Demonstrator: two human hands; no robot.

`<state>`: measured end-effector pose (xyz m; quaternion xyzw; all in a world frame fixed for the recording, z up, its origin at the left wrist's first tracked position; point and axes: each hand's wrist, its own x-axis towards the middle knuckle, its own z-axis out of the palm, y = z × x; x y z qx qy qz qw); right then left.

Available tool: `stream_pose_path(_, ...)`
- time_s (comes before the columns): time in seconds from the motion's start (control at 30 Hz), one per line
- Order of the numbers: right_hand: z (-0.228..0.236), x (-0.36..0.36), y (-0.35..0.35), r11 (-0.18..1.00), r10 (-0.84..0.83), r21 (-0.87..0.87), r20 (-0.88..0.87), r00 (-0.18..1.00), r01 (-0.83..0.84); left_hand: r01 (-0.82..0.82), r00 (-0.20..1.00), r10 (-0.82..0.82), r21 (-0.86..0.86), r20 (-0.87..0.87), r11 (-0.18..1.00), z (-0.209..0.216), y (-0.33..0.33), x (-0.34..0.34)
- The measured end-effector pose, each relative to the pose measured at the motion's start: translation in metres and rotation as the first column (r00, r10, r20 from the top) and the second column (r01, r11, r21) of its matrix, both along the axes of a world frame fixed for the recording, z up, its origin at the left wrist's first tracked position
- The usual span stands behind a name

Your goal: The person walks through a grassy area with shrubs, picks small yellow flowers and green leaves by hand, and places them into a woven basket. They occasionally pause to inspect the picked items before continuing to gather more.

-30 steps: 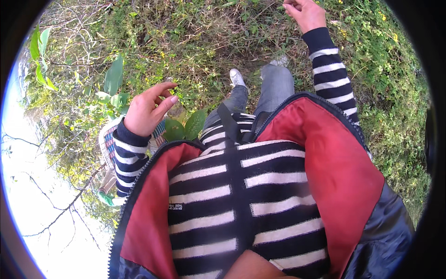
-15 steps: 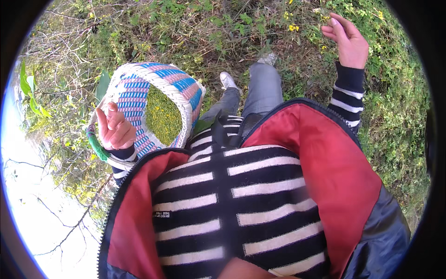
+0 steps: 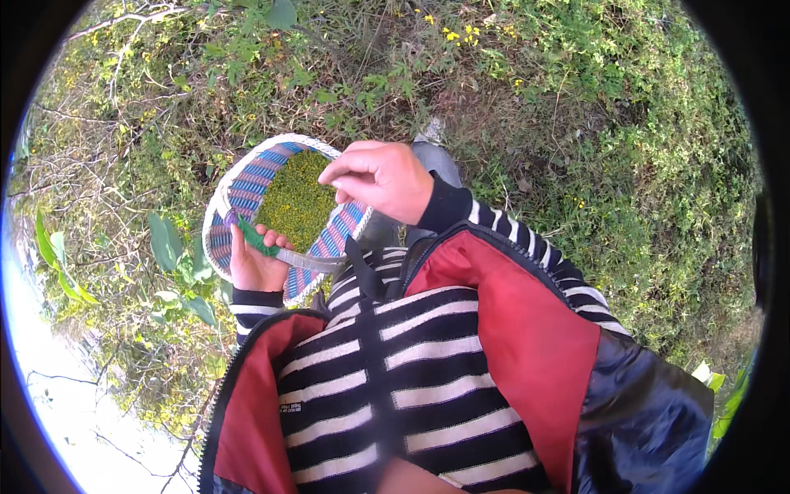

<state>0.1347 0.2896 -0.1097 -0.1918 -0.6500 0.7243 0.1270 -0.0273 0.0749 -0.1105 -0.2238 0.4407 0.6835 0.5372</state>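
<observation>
A woven basket [image 3: 243, 191] in blue, pink and white hangs in front of me, left of the middle. Small yellow-green buds or flower heads [image 3: 295, 196] fill much of its inside. My left hand [image 3: 258, 265] is closed round the green-wrapped part of the basket's handle [image 3: 255, 237]. Over the right side of the basket's mouth is my right hand [image 3: 388, 179], palm down, thumb and fingers pinched together above the buds. Whether anything sits between those fingertips is too small to tell.
Yellow flowers [image 3: 461, 34] grow in the grass ahead. Thin bare branches [image 3: 99, 115] and broad green leaves [image 3: 164, 243] stand close on the left. Low green plants [image 3: 658, 206] cover the slope at right. My shoe [image 3: 431, 132] shows beyond the basket.
My right hand has swung from the far right, near the plants, in over the basket. My left hand has gone from loosely bent fingers, with the handle over the wrist, to gripping the handle.
</observation>
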Motion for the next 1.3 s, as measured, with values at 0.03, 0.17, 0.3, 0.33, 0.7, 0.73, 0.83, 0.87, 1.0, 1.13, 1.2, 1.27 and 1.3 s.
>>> stream_pose_path(0.03, -0.005, -0.005, -0.01, 0.991, 0.084, 0.111, -0.055, 0.995, -0.077, 0.043, 0.999, -0.044, 0.007, 0.017, 0.999, -0.002, 0.006, 0.0)
stream_pose_path(0.17, -0.028, -0.013, -0.033, 0.871, 0.118, 0.477, 0.022, 0.993, -0.115, 0.157, 0.986, -0.152, -0.078, 0.061, 0.985, -0.007, 0.02, 0.001)
stream_pose_path(0.3, -0.038, 0.007, -0.038, 0.898, 0.139, 0.404, 0.115, 0.984, -0.174, 0.222, 0.967, -0.228, 0.071, 0.112, 0.973, -0.014, 0.051, 0.017)
stream_pose_path(0.33, -0.036, 0.016, -0.041, 0.925, 0.182, 0.295, 0.204, 0.962, -0.238, 0.23, 0.963, -0.242, 0.107, 0.118, 0.967, -0.016, 0.063, 0.023)
stream_pose_path(0.7, -0.05, 0.13, 0.042, 0.79, -0.468, -0.144, 0.484, 0.739, 0.595, 0.856, 0.245, -0.695, -0.187, -0.676, 0.483, -0.007, 0.124, 0.085)
stream_pose_path(0.73, -0.061, 0.142, 0.053, 0.779, -0.483, -0.131, 0.499, 0.72, 0.613, 0.856, 0.31, -0.777, -0.195, -0.548, 0.479, -0.014, 0.119, 0.084)
stream_pose_path(0.83, -0.097, 0.176, 0.07, 0.705, -0.539, -0.151, 0.522, 0.661, 0.693, 0.848, 0.181, -0.893, -0.395, -0.411, 0.353, -0.035, 0.1, 0.081)
stream_pose_path(0.87, -0.111, 0.187, 0.078, 0.648, -0.577, -0.135, 0.555, 0.599, 0.75, 0.858, 0.171, -0.911, -0.398, -0.376, 0.325, -0.041, 0.094, 0.082)
stream_pose_path(1.0, -0.176, 0.24, 0.125, 0.512, -0.694, 0.184, 0.664, 0.278, 0.839, 0.878, 0.187, -0.982, -0.443, -0.032, 0.182, -0.056, 0.078, 0.102)
stream_pose_path(1.13, -0.243, 0.293, 0.17, 0.493, -0.738, 0.229, 0.62, 0.264, 0.84, 0.849, -0.142, -0.989, -0.519, -0.04, -0.101, -0.063, 0.06, 0.124)
stream_pose_path(1.2, -0.275, 0.314, 0.18, 0.58, -0.717, 0.441, 0.675, 0.173, 0.685, 0.894, -0.034, -0.997, -0.443, 0.075, -0.063, -0.077, 0.062, 0.123)
stream_pose_path(1.27, -0.309, 0.331, 0.18, 0.568, -0.758, 0.572, 0.644, 0.104, 0.592, 0.896, 0.001, -0.996, -0.443, 0.092, -0.04, -0.098, 0.067, 0.118)
stream_pose_path(1.3, -0.325, 0.339, 0.177, 0.527, -0.789, 0.611, 0.611, 0.071, 0.591, 0.889, 0.0, -0.997, -0.457, 0.078, -0.036, -0.11, 0.069, 0.116)
